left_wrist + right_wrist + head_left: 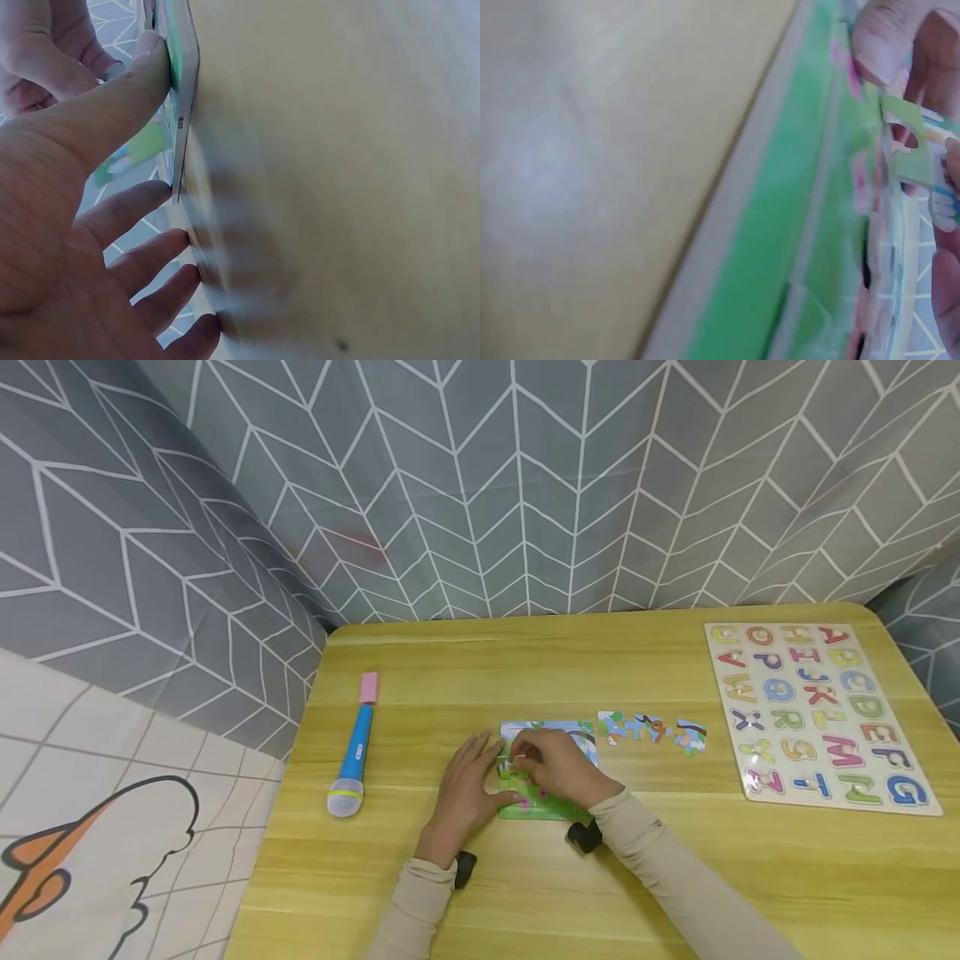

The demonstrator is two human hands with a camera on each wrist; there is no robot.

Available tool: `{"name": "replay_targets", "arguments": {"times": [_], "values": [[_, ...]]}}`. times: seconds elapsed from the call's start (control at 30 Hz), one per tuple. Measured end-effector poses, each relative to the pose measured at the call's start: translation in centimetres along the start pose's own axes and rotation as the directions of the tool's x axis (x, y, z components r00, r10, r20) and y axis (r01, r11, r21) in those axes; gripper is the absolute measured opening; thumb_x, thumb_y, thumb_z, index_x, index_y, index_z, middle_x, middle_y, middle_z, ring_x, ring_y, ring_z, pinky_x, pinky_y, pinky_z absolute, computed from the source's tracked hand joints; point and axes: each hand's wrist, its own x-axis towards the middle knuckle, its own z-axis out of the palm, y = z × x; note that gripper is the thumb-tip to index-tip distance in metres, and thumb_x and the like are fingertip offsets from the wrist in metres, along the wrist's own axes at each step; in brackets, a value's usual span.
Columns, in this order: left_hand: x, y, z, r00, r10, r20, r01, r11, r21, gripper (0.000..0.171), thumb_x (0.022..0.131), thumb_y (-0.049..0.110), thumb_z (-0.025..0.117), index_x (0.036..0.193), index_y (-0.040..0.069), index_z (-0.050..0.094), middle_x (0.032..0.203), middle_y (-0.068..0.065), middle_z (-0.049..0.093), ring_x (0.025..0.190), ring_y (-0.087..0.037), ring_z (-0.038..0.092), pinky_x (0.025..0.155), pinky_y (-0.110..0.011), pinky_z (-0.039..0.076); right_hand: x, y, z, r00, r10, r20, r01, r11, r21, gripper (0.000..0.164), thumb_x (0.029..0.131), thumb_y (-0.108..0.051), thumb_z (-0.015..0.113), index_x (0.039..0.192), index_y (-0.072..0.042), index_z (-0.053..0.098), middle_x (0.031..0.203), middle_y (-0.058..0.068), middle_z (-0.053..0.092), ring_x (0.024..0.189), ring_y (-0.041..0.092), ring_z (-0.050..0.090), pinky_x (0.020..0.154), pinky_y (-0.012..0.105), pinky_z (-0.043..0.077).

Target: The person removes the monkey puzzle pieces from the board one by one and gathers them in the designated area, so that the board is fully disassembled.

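Note:
A jigsaw puzzle board (547,811) with a green lower part and blue sky lies on the table in the head view. My left hand (467,789) rests along its left side, thumb on the board's surface, other fingers spread with their tips on the table. Over the board, my right hand (558,767) pinches a puzzle piece (909,159), green and white with a notch. That puzzle piece (147,144) appears behind my left thumb in the left wrist view. The right hand partly hides the board.
Several loose puzzle pieces (651,728) lie right of the board. An alphabet board (821,718) sits farther right. On the left are a blue toy microphone (356,756) and a pink block (369,687). A grey patterned curtain (480,485) hangs behind the table (450,668).

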Motion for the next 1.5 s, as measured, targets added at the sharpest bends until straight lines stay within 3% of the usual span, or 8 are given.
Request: {"name": "replay_targets", "arguments": {"times": [0.2,0.53,0.73,0.93,1.1,1.3,1.5], "values": [[0.0,0.0,0.0,1.0,-0.007,0.001,0.007,1.0,0.01,0.09,0.075,0.045,0.085,0.152,0.017,0.046,0.165,-0.007,0.033,0.155,-0.034,0.025,0.124,-0.06,0.023,-0.7,0.0,-1.1,0.998,0.003,-0.059,0.001,0.998,0.067,0.01,0.093,-0.021,0.072,0.103,-0.017,0.072,0.092,-0.004,0.075,0.083,0.007,0.069,0.078,0.026,0.059],[-0.2,0.1,-0.2,0.999,-0.028,-0.024,0.028,0.999,0.023,0.089,0.074,0.045,0.085,0.15,0.018,0.049,0.164,-0.008,0.035,0.154,-0.035,0.027,0.121,-0.073,0.011,-2.0,0.5,-4.0,0.99,0.077,-0.116,-0.062,0.989,0.132,0.02,0.093,-0.023,0.072,0.111,-0.014,0.075,0.089,0.001,0.077,0.075,0.015,0.072,0.066,0.027,0.058],[-0.2,0.2,-0.1,0.999,-0.048,-0.018,0.049,0.999,0.006,0.09,0.074,0.047,0.085,0.151,0.02,0.048,0.165,-0.006,0.033,0.156,-0.033,0.023,0.121,-0.073,0.005,-3.1,1.7,-5.4,0.969,0.183,-0.164,-0.147,0.967,0.209,0.022,0.094,-0.019,0.071,0.113,-0.01,0.073,0.083,0.008,0.075,0.064,0.026,0.07,0.054,0.027,0.054],[-0.2,0.1,-0.1,0.999,-0.052,-0.015,0.052,0.999,-0.003,0.09,0.073,0.046,0.085,0.151,0.021,0.048,0.166,-0.007,0.031,0.156,-0.036,0.022,0.12,-0.074,0.004,-4.7,3.4,-6.9,0.948,0.238,-0.212,-0.182,0.95,0.252,0.023,0.095,-0.018,0.07,0.116,-0.009,0.073,0.091,0.013,0.075,0.069,0.031,0.072,0.056,0.034,0.058],[0.0,-0.1,-0.1,0.998,-0.058,-0.018,0.058,0.998,-0.001,0.089,0.073,0.045,0.086,0.15,0.022,0.048,0.166,-0.008,0.031,0.156,-0.037,0.022,0.121,-0.073,0.005,-5.8,4.8,-7.7,0.936,0.257,-0.241,-0.201,0.952,0.232,0.024,0.096,-0.016,0.069,0.116,-0.005,0.073,0.089,0.015,0.075,0.07,0.028,0.073,0.058,0.033,0.059],[0.0,-0.1,-0.2,0.997,-0.077,-0.023,0.076,0.997,-0.017,0.087,0.074,0.042,0.087,0.15,0.023,0.049,0.167,-0.009,0.029,0.156,-0.039,0.017,0.122,-0.072,0.005,-7.1,6.0,-8.1,0.913,0.337,-0.229,-0.302,0.937,0.176,0.023,0.094,-0.017,0.071,0.112,-0.002,0.073,0.081,0.012,0.076,0.066,0.021,0.072,0.054,0.027,0.054],[0.1,-0.1,-0.3,0.997,-0.075,-0.025,0.074,0.997,-0.028,0.087,0.074,0.044,0.086,0.15,0.021,0.05,0.166,-0.011,0.029,0.157,-0.04,0.016,0.121,-0.072,0.006,-7.9,7.3,-8.3,0.9,0.374,-0.222,-0.342,0.924,0.17,0.026,0.093,-0.018,0.073,0.107,0.003,0.07,0.087,0.016,0.077,0.064,0.014,0.071,0.058,0.025,0.058]]}}
